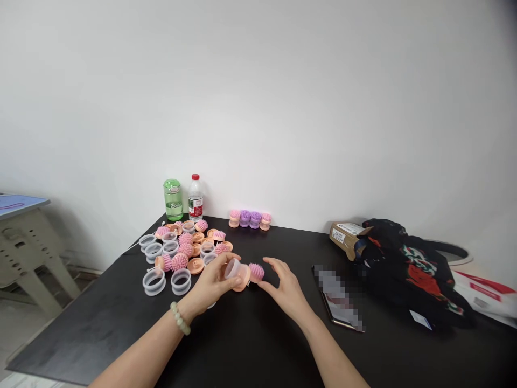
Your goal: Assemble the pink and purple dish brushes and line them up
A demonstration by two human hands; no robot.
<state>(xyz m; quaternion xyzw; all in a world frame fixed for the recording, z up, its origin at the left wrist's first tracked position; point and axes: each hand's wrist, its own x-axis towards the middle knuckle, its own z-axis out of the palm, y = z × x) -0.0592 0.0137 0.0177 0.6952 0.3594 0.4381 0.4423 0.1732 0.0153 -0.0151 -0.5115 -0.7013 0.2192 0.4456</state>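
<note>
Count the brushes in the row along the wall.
4. From left to right: a pink-topped brush, a purple brush, a second purple brush, then another pink-topped brush at the right end. None in that row appears hidden.

At the back L of my blk table I saw a green bottle just beside a clear bottle w/ red cap. To my R lay a phone-like slab, its face too pixelated to read. Beyond it I had a cardboard box w/ white labels, next to a heap of blk cloth w/ red, white & green print; a small white card lay by its near edge. Far R: a white/red pkg. Off my L stood a separate desk, blue top, beige legs. A white wall rose behind.
</note>
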